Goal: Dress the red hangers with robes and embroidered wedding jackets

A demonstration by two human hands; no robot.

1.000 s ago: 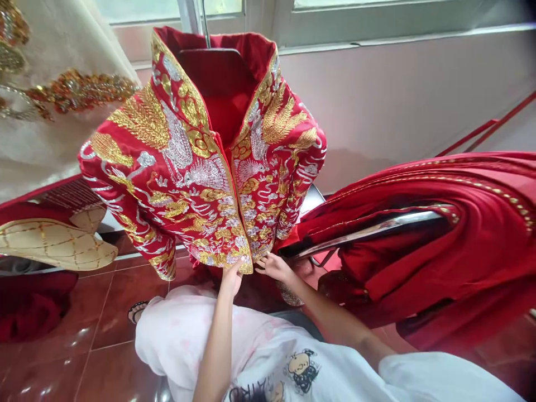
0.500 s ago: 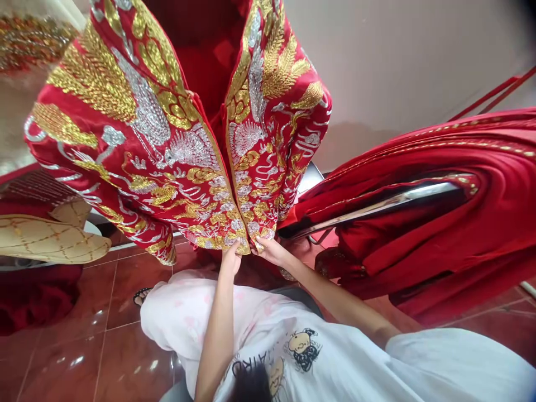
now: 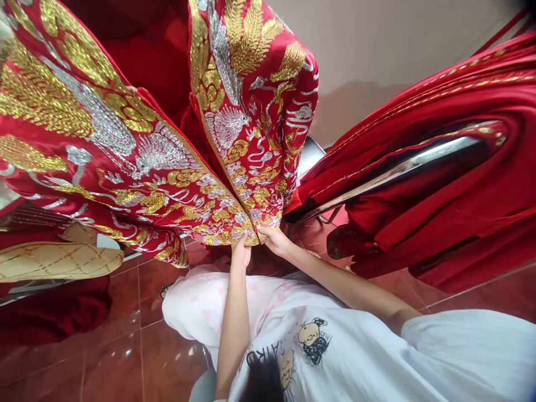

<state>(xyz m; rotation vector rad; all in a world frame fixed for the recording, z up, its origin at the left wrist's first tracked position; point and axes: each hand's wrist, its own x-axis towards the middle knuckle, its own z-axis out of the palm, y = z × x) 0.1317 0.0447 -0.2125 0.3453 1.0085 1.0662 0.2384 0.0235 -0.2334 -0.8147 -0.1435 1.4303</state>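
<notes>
Here we go: the left hand [image 3: 240, 254] is up at the hem, fingers tucked behind one front corner of the red jacket [image 3: 167, 162], and it looks to be pinching that corner. The right hand [image 3: 273, 240] is clenched onto the neighbouring corner, and the two hands are just apart, with the jacket's front edges meeting between them. And look at the change: the jacket has swung in closer than a moment ago, its gold and silver embroidery now filling the frame from 9 round to 12 o'clock. At 2 to 3 o'clock, a red gown [image 3: 422, 212] drapes over a chrome rail [image 3: 402, 167]. Down at 6 o'clock sits the person's white T-shirt [image 3: 335, 352] with its cartoon print. Over at 9 o'clock lies a tan quilted pad [image 3: 54, 261], and glossy red floor tiles [image 3: 154, 296] spread out at 7 o'clock.
</notes>
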